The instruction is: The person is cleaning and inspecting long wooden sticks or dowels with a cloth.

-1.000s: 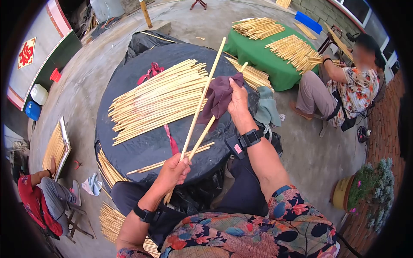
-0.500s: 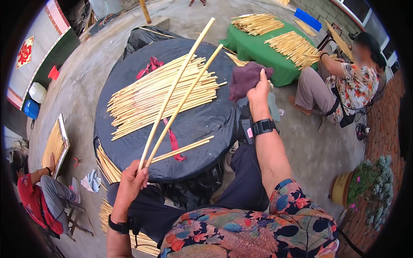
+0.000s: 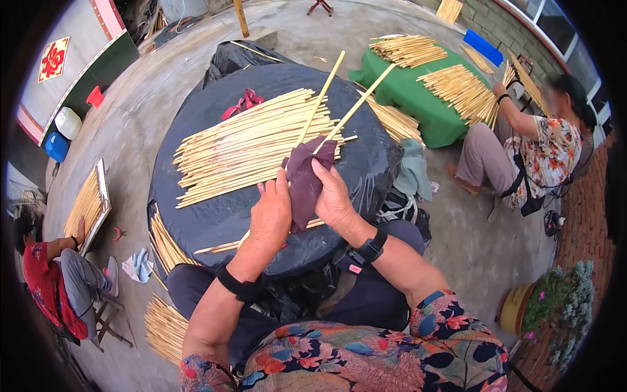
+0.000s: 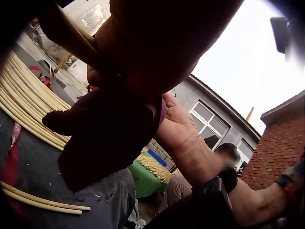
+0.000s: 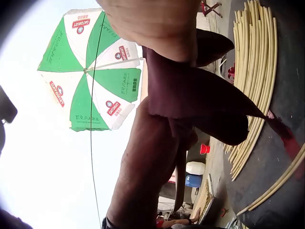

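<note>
Concrete yard (image 3: 457, 228), L to R. Far L: person in red top (image 3: 46, 277) seated, hand on stick batch (image 3: 83, 208) on a tilted board (image 3: 104, 186); rag (image 3: 138, 266) on floor nearby. Ctr: round table (image 3: 366, 163) w/ black plastic cover; stick pile (image 3: 255, 140) lies diagonally on it, red ribbon (image 3: 243, 103) just beyond, loose sticks (image 3: 215, 248) nr front edge.

L hand (image 3: 270, 215): grasping stick pair (image 3: 321, 98) low down, back of hand up; fingertips partly hidden by cloth, L wrist cam too dark to add much. Pair slants up & away over the pile, tops fanned apart. Purple cloth (image 3: 304, 186) is gathered about the pair btwn the hands; can't confirm full wrap. R hand (image 3: 334, 196): pinching cloth, thumb on top.

Chg vs ~0.5 s ago: R hand + cloth were out to the R, clear of the pair; now hands are tog. at ctr, cloth back on it. Net, IMO: cloth/stick contact restored, same pair AFAICT.

R side: teal cloth (image 3: 411, 166) at tbl edge; green-covered table (image 3: 434, 124) w/ more sticks (image 3: 460, 91); flowerpot (image 3: 519, 304) lower R; person in floral top (image 3: 555, 140) seated far R.
</note>
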Motion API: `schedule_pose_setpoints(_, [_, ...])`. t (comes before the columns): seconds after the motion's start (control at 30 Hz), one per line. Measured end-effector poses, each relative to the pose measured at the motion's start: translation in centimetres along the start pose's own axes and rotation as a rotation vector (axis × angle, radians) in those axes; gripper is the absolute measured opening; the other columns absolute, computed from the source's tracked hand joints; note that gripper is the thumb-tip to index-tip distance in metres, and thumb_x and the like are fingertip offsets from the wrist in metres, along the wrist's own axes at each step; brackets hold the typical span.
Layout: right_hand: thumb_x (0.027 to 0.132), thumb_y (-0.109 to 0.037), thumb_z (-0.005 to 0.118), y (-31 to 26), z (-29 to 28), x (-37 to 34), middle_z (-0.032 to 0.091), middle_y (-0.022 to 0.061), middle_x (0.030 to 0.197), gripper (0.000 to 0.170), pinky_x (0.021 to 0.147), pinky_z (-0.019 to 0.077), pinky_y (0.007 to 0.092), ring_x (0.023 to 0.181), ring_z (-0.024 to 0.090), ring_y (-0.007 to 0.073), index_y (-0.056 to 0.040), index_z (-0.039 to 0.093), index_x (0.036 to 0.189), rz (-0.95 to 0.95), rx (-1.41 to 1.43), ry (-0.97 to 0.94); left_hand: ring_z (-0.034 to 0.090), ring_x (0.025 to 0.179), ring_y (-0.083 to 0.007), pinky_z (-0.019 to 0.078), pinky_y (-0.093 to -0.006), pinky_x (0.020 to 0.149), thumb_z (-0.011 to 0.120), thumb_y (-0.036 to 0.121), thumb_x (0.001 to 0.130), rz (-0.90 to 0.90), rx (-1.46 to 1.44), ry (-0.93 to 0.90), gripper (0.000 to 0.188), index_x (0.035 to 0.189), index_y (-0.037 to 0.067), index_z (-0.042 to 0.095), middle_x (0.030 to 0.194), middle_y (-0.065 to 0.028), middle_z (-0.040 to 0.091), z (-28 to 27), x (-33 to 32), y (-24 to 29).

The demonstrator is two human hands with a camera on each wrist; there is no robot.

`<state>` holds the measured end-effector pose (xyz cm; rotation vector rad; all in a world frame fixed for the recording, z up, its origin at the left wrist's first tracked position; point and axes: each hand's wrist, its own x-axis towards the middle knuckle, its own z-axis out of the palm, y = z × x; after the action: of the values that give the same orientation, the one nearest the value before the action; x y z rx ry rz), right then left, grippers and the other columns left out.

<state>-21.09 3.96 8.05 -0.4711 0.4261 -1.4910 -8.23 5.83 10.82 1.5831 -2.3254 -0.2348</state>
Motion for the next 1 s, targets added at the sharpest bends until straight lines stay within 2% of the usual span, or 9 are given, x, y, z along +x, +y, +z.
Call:
schedule_pose_setpoints(0.1, [0.085, -0.014, 0.053, 1.5, -0.4, 0.7, 0.056, 0.0064, 0.098, 0.025, 0.078, 0.0462, 0.0301, 0.089, 0.055, 0.0154, -0.0032, 0.047, 0.107, -0.102, 0.009, 0.185, 0.059, 0.073, -0.0249, 0.0514, -0.0321, 0.054, 0.048, 0.004, 0.076, 0.089, 0.269, 0.041, 0.053, 0.124, -0.008, 0.029, 0.085, -0.0134, 0.047, 1.9, 0.2, 0.6])
schedule_pose_setpoints(0.33, [0.084, -0.013, 0.054, 1.1, -2.5, 2.6, 0.057, 0.0049, 0.088, 0.016, 0.068, 0.0493, 0.0299, 0.079, 0.057, 0.0154, -0.0040, 0.050, 0.097, -0.220, -0.047, 0.389, 0.058, 0.067, -0.0226, 0.0508, -0.0311, 0.054, 0.049, 0.004, 0.075, 0.094, 0.307, -0.036, 0.053, 0.124, -0.009, 0.031, 0.083, -0.0130, 0.047, 2.6, -0.6, 2.3])
schedule_pose_setpoints(0.47, [0.084, -0.007, 0.051, -3.3, -5.2, 5.8, 0.056, 0.0057, 0.085, 0.011, 0.067, 0.0480, 0.0311, 0.074, 0.056, 0.0159, -0.0016, 0.049, 0.093, -0.427, 0.039, 0.479, 0.058, 0.067, -0.0247, 0.0499, -0.0343, 0.054, 0.048, 0.003, 0.075, 0.163, 0.236, -0.074, 0.053, 0.125, -0.006, 0.031, 0.083, -0.0133, 0.047, 0.5, -4.2, 0.8])
schedule_pose_setpoints(0.53, [0.083, -0.006, 0.053, -5.2, -6.2, 6.5, 0.056, 0.0060, 0.084, 0.010, 0.068, 0.0481, 0.0332, 0.074, 0.057, 0.0176, -0.0020, 0.049, 0.091, -0.460, 0.015, 0.605, 0.056, 0.067, -0.0350, 0.0463, -0.0414, 0.057, 0.044, -0.002, 0.076, 0.119, 0.114, -0.198, 0.057, 0.129, 0.004, 0.028, 0.090, -0.0172, 0.047, -1.1, -6.4, -0.8])
schedule_pose_setpoints(0.67, [0.082, -0.006, 0.055, -8.1, -8.3, 7.1, 0.055, 0.0067, 0.083, 0.011, 0.067, 0.0487, 0.0348, 0.074, 0.057, 0.0184, -0.0028, 0.049, 0.090, -0.549, 0.060, 0.678, 0.056, 0.070, -0.0343, 0.0470, -0.0408, 0.058, 0.044, -0.002, 0.075, 0.123, 0.148, -0.274, 0.055, 0.127, 0.007, 0.033, 0.091, -0.0143, 0.049, -4.5, -9.4, -4.0])
schedule_pose_setpoints(0.87, [0.085, -0.015, 0.052, -11.8, -11.6, 6.7, 0.055, 0.0112, 0.094, 0.017, 0.073, 0.0502, 0.0398, 0.080, 0.059, 0.0236, -0.0029, 0.048, 0.096, -0.574, 0.221, 0.693, 0.057, 0.078, -0.0348, 0.0470, -0.0407, 0.062, 0.045, 0.000, 0.081, 0.101, 0.062, -0.227, 0.043, 0.123, 0.007, 0.038, 0.097, -0.0160, 0.054, -7.8, -12.3, -8.2])
schedule_pose_setpoints(0.93, [0.086, -0.019, 0.051, -11.6, -11.1, 6.2, 0.056, 0.0098, 0.099, 0.020, 0.078, 0.0481, 0.0411, 0.085, 0.058, 0.0234, -0.0040, 0.050, 0.100, -0.504, 0.185, 0.616, 0.056, 0.079, -0.0352, 0.0459, -0.0388, 0.064, 0.046, 0.002, 0.083, 0.105, -0.136, -0.096, 0.037, 0.119, 0.007, 0.042, 0.095, -0.0168, 0.054, -7.8, -12.6, -8.9])
schedule_pose_setpoints(0.97, [0.086, -0.019, 0.051, -11.0, -10.8, 6.1, 0.056, 0.0098, 0.099, 0.020, 0.078, 0.0481, 0.0411, 0.085, 0.058, 0.0234, -0.0040, 0.050, 0.100, -0.494, 0.180, 0.603, 0.057, 0.073, -0.0297, 0.0445, -0.0351, 0.062, 0.046, 0.002, 0.084, 0.152, -0.246, -0.027, 0.032, 0.115, 0.004, 0.044, 0.090, -0.0126, 0.055, -7.2, -12.2, -8.7])
schedule_pose_setpoints(1.0, [0.087, -0.023, 0.049, -10.1, -9.5, 5.7, 0.055, 0.0099, 0.104, 0.026, 0.084, 0.0445, 0.0416, 0.093, 0.056, 0.0245, -0.0039, 0.048, 0.106, -0.401, 0.157, 0.455, 0.057, 0.073, -0.0297, 0.0445, -0.0351, 0.062, 0.046, 0.002, 0.084, 0.141, -0.246, -0.015, 0.032, 0.115, 0.004, 0.044, 0.090, -0.0126, 0.055, -6.4, -11.7, -8.4])
